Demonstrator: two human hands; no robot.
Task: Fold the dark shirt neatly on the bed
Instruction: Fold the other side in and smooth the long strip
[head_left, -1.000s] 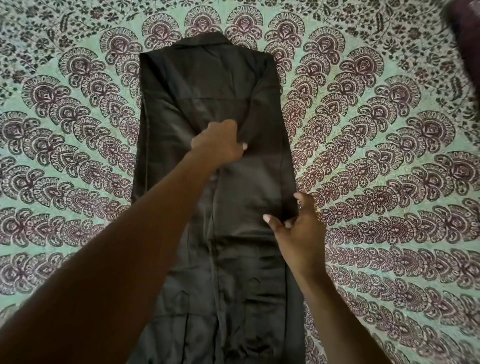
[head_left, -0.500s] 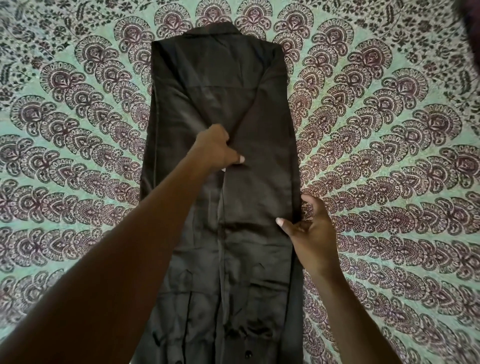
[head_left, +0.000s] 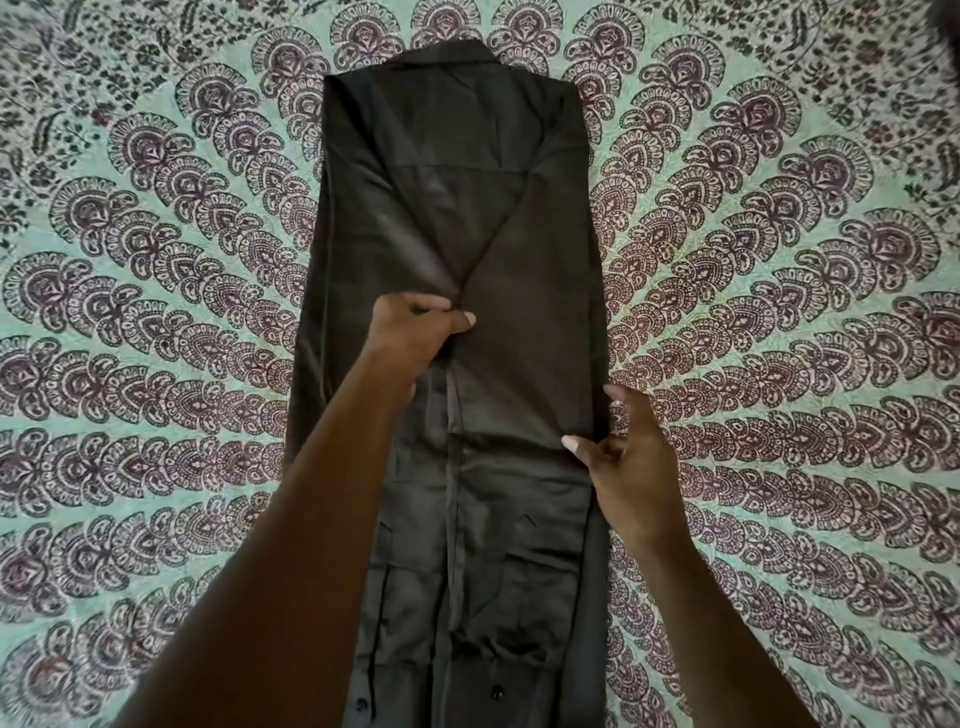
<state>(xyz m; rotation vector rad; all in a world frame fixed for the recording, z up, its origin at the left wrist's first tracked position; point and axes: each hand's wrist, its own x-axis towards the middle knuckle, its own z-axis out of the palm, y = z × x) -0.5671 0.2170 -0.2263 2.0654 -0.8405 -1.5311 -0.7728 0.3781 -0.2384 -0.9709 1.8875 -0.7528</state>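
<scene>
Dark shirt (head_left: 457, 218) lies narrowed lengthwise; left hand (head_left: 415, 332) pinches its middle fold, right hand (head_left: 628, 452) seemingly pinches its right edge. Next, probably: fold crosswise.

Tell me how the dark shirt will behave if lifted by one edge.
The dark shirt would likely flop and unfold: it lies limp on the bedspread. Its sheen hints the layers may slide. Creases gather where the left hand pinches it, so it seems thin.
</scene>
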